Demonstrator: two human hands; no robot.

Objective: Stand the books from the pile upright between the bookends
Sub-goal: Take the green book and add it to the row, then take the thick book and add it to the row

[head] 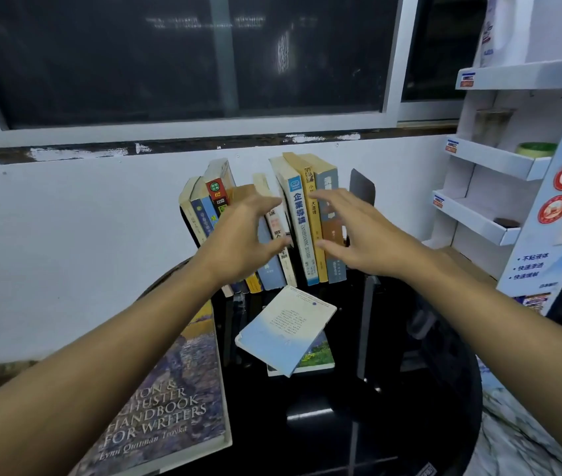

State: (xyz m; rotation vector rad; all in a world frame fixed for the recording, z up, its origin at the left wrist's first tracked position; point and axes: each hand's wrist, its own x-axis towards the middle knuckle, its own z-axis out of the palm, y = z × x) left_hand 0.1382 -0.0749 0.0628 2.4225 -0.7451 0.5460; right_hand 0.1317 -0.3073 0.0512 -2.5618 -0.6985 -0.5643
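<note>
Left hand (241,231) and right hand (351,231) were spread, gripping nothing, before the upright books (301,228); contact uncertain. A pile (286,331) of 2 books lay at their 6 o'clock.

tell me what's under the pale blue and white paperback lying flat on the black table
A second flat book with a green landscape cover lies under the pale blue and white paperback. Only its lower right corner shows; its title and the rest are covered.
</note>
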